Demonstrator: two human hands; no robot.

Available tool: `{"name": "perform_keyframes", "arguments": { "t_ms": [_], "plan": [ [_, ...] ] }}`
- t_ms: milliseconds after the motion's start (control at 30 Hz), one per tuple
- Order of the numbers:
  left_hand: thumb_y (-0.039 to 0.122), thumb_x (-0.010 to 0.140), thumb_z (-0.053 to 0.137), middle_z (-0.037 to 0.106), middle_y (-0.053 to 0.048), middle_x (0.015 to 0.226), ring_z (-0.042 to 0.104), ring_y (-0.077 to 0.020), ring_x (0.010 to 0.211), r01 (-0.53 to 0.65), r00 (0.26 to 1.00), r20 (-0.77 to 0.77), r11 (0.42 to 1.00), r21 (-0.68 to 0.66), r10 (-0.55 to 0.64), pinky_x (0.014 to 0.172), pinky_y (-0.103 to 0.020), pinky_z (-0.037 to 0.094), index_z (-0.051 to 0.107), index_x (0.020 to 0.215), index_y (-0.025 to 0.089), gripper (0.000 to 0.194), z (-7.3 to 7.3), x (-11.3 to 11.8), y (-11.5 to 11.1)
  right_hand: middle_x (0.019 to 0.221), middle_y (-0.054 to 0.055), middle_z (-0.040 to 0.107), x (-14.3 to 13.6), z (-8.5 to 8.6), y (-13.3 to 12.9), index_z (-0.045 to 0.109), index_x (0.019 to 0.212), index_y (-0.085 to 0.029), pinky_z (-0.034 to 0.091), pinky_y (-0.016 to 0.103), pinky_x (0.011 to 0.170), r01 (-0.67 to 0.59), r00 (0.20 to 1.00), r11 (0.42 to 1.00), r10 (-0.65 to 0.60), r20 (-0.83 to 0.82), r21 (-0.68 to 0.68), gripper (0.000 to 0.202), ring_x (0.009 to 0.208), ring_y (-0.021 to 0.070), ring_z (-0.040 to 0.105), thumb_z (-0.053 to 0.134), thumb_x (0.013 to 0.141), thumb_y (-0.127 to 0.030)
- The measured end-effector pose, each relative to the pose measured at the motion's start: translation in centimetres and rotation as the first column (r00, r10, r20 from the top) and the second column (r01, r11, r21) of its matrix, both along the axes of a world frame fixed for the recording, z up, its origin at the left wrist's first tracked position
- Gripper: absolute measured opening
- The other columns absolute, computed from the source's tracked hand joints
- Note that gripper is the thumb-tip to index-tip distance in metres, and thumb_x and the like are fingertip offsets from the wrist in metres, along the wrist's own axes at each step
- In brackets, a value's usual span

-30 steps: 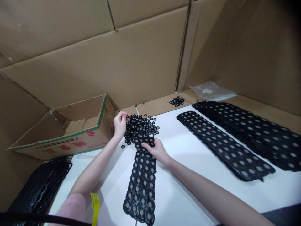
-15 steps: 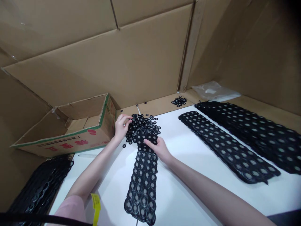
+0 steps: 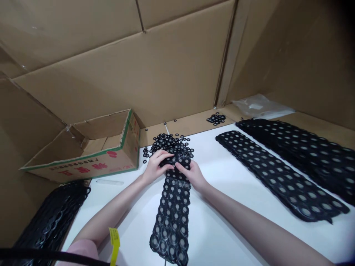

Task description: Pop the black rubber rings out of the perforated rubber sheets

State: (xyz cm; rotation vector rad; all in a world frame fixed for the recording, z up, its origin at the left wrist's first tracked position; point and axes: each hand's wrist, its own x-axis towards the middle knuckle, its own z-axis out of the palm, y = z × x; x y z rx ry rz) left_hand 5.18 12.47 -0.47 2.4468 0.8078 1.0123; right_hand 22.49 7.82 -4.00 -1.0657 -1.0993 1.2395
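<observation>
A long black sheet (image 3: 173,207) with rows of pale round spots lies on the white table, its far part folded or raised. My right hand (image 3: 195,176) grips its right edge, thumb on top and the other fingers hidden underneath. My left hand (image 3: 158,167) is at the sheet's left side, with bent fingers and thumb reaching onto its far part. Whatever sits between those fingertips is too small to make out. Just beyond the hands is a heap of small black rings (image 3: 163,142), several of them scattered around it.
At the left stands an open cardboard box (image 3: 83,170). Black strips (image 3: 52,214) are stacked in front of it. On the right lie another spotted sheet (image 3: 273,171) and a larger pile (image 3: 302,151). A smaller ring cluster (image 3: 215,118) and a clear plastic bag (image 3: 262,105) lie at the back.
My left hand has moved from the ring heap, toward me and right, onto the sheet. My right hand keeps its grip on the sheet. The whole view has shifted slightly.
</observation>
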Motion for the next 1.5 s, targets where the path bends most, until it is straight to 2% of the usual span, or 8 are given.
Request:
{"name": "perform_keyframes", "arguments": {
  "t_ms": [333,700,867,933,1067,1133,1367,1500],
  "plan": [
    [0.026,0.082,0.066,0.059,-0.003,0.074,0.054,-0.0174,0.075,-0.090,0.991,0.089,0.990,-0.104,0.100,0.068,-0.028,0.042,0.067,0.079,0.016,0.011,-0.8,0.8,-0.2,0.081,0.005,0.064,-0.1,-0.4,0.2,0.060,0.079,-0.017,0.048,0.033,0.073,0.033,0.986,0.993,-0.051,0.160,0.116,0.032,0.078,0.0206,0.057,0.064,0.076,-0.049],
    [0.017,0.073,0.069,0.052,0.001,0.064,0.046,-0.0127,0.062,-0.179,0.965,0.137,0.943,-0.282,0.224,0.055,-0.023,0.032,0.062,0.063,0.015,0.013,-1.5,1.3,-0.7,0.075,0.003,0.063,-0.2,-0.1,0.1,0.057,0.071,-0.019,0.046,0.033,0.071,0.022,0.978,0.988,-0.053,0.200,0.151,0.028,0.074,0.0207,0.056,0.064,0.073,-0.045],
    [0.026,0.077,0.068,0.050,0.001,0.061,0.046,-0.0130,0.061,-0.206,0.959,0.137,0.940,-0.272,0.250,0.055,-0.024,0.031,0.058,0.057,0.015,0.025,-1.3,1.4,-1.0,0.077,0.003,0.063,-0.5,0.4,-0.2,0.058,0.075,-0.019,0.046,0.032,0.070,0.013,0.976,0.987,-0.048,0.214,0.163,0.023,0.075,0.0208,0.056,0.063,0.075,-0.041],
    [0.033,0.078,0.068,0.050,0.001,0.061,0.045,-0.0130,0.061,-0.184,0.965,0.128,0.939,-0.289,0.229,0.055,-0.024,0.031,0.059,0.059,0.015,0.028,-1.1,1.1,-0.9,0.076,0.003,0.063,-0.5,0.3,-0.3,0.059,0.074,-0.019,0.046,0.032,0.070,0.028,0.972,0.986,-0.065,0.224,0.164,0.023,0.075,0.0208,0.056,0.063,0.075,-0.041],
    [0.043,0.076,0.071,0.056,-0.002,0.068,0.048,-0.0137,0.064,-0.019,0.989,0.134,0.944,-0.329,0.067,0.058,-0.025,0.035,0.068,0.073,0.014,0.029,-0.8,0.5,-0.3,0.072,0.002,0.062,-0.3,-0.1,-0.2,0.057,0.069,-0.019,0.045,0.032,0.068,0.053,0.967,0.988,-0.087,0.238,0.145,0.024,0.071,0.0201,0.055,0.064,0.074,-0.041],
    [0.045,0.072,0.073,0.057,-0.002,0.069,0.050,-0.0140,0.065,0.014,0.988,0.149,0.946,-0.324,0.036,0.060,-0.025,0.037,0.069,0.075,0.014,0.031,-0.8,0.3,0.0,0.071,0.002,0.062,-0.3,-0.3,-0.1,0.057,0.069,-0.019,0.045,0.031,0.067,0.045,0.968,0.992,-0.073,0.239,0.121,0.023,0.070,0.0198,0.055,0.064,0.074,-0.040],
    [0.036,0.074,0.073,0.051,0.001,0.064,0.044,-0.0113,0.061,-0.007,0.987,0.147,0.930,-0.367,0.066,0.055,-0.023,0.031,0.063,0.065,0.014,0.026,-0.8,0.7,-0.1,0.079,0.003,0.065,-0.3,0.0,-0.2,0.063,0.076,-0.018,0.046,0.033,0.073,-0.041,0.990,0.993,0.025,0.139,0.110,0.027,0.077,0.0207,0.058,0.067,0.073,-0.045],
    [0.033,0.075,0.071,0.050,0.001,0.063,0.045,-0.0118,0.060,-0.053,0.980,0.160,0.934,-0.354,0.116,0.054,-0.023,0.030,0.057,0.059,0.014,0.028,-0.9,1.0,-0.5,0.080,0.003,0.066,-0.3,0.4,-0.3,0.064,0.079,-0.018,0.046,0.033,0.075,-0.026,0.992,0.991,0.009,0.125,0.134,0.028,0.078,0.0210,0.059,0.068,0.073,-0.045]
  ]
}}
